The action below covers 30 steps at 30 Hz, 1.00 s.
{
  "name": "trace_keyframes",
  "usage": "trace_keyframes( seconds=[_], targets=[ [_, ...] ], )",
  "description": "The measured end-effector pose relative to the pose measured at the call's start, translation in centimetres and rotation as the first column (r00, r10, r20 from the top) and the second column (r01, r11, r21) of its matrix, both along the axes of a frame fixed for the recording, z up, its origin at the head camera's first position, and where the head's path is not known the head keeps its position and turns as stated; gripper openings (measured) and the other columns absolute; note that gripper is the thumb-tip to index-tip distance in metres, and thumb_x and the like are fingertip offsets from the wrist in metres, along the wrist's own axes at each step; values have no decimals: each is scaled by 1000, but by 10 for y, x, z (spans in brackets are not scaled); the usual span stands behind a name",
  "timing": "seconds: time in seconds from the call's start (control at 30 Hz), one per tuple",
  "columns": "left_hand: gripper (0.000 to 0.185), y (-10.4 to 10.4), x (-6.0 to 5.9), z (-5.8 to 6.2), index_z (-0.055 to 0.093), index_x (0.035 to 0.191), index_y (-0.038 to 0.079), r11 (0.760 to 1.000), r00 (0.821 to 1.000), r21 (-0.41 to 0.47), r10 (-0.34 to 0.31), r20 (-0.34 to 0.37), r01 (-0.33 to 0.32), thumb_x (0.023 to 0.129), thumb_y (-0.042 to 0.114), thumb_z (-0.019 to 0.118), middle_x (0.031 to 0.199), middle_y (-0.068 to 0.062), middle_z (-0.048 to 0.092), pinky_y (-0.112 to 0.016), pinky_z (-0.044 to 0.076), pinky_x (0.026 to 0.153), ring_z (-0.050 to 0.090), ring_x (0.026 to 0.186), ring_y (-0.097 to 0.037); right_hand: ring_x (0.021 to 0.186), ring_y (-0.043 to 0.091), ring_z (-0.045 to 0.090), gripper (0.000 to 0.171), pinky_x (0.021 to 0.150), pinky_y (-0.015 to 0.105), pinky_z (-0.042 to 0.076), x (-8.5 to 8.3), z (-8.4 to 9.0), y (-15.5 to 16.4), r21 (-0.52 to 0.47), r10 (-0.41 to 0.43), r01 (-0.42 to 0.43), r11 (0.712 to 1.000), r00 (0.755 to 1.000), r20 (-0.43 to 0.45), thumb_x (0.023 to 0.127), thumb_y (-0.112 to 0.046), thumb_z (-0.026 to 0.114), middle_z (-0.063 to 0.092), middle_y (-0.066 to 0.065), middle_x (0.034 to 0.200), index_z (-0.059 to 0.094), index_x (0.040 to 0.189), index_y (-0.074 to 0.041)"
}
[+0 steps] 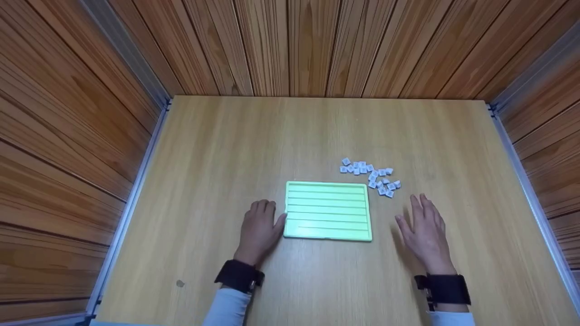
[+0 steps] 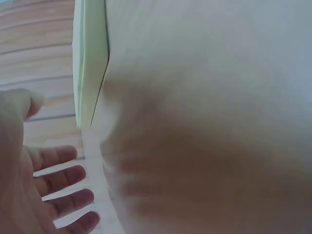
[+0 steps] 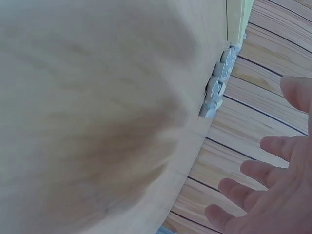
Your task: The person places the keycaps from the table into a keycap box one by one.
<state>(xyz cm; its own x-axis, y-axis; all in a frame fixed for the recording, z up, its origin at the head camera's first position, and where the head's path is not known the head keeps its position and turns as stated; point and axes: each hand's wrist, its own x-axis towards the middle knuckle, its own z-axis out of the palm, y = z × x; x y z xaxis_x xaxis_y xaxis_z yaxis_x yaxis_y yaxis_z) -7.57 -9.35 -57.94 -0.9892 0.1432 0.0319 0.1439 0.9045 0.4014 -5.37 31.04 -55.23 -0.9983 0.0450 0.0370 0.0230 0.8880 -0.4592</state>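
A light green ridged tray (image 1: 327, 211) lies flat on the wooden table. Beside its left edge is my left hand (image 1: 260, 230), fingers relaxed and holding nothing; the thumb is close to the tray, and I cannot tell if it touches. Small pale tiles (image 1: 363, 170) with dark marks lie scattered behind the tray and off its back right corner. To the right of the tray, my right hand (image 1: 426, 233) hovers with fingers spread and nothing in it. In the right wrist view, several tiles (image 3: 220, 78) show beyond that hand, next to the tray's edge (image 3: 236, 22).
Wood-panelled walls (image 1: 312, 47) enclose the table (image 1: 226, 145) at the back and both sides. Metal strips (image 1: 131, 203) run along its side edges. A small dark spot (image 1: 180, 283) marks the tabletop at the front left.
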Motion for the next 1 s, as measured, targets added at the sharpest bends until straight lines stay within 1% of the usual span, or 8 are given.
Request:
trace_keyframes(
  seconds=[0.07,0.13,0.2,0.3,0.5,0.7,0.83,1.0],
  targets=[
    [53,7,1,-1,62,124,3,1000,1000,-7,-2,-15,2,101,49,50,118,-14,59,-45,48,89,54,113,-29,146,52,19,70,113,69,16,-5,-1,-3,-4,6,-6,1000,1000,7,102,-33,56,19,32,160,26,156,2],
    [49,12,2,-1,64,116,2,1000,1000,-10,-3,-15,3,100,48,52,107,-12,59,-43,48,81,54,102,-27,145,52,21,70,111,69,19,-10,-2,-6,-10,12,-12,1000,1000,19,102,-31,56,21,32,159,27,156,2],
    [47,17,3,-1,63,109,3,1000,1000,-26,-1,7,2,100,48,51,99,-9,56,-40,46,76,52,94,-25,145,52,22,69,111,69,20,-15,-3,-8,-12,24,-23,1000,999,31,102,-29,57,23,33,158,28,155,3],
    [45,22,2,-2,62,103,4,999,999,-49,0,37,2,100,48,51,93,-7,53,-40,44,74,50,88,-23,144,52,24,66,111,68,22,-24,-4,-10,-9,43,-43,999,998,56,101,-26,57,25,33,157,30,154,4],
    [38,27,-1,-4,58,105,3,997,997,-72,-16,82,22,98,40,52,97,-9,52,-42,45,78,49,92,-25,141,51,30,60,110,65,27,-41,-6,-12,-3,60,-60,998,994,96,101,-21,57,33,33,153,38,150,7],
    [34,27,-3,-8,57,108,2,999,990,-44,-24,140,31,92,32,54,99,-9,52,-44,44,80,49,94,-26,130,49,44,47,104,62,38,-56,-9,-13,5,68,-69,998,994,83,100,-15,57,47,31,138,49,141,7],
    [31,26,-5,-11,57,103,3,998,991,-40,-46,123,51,90,31,53,94,-8,48,-42,42,76,44,89,-25,121,46,50,40,97,60,43,-65,-11,-14,19,71,-73,997,995,71,99,-10,56,51,30,129,54,134,8],
    [25,24,-6,-14,54,96,5,997,992,-23,-75,103,77,89,30,53,90,-5,42,-39,38,73,38,83,-23,115,43,53,35,92,57,46,-73,-14,-15,29,59,-61,998,995,83,99,-8,54,52,26,124,58,130,7]
  ],
)
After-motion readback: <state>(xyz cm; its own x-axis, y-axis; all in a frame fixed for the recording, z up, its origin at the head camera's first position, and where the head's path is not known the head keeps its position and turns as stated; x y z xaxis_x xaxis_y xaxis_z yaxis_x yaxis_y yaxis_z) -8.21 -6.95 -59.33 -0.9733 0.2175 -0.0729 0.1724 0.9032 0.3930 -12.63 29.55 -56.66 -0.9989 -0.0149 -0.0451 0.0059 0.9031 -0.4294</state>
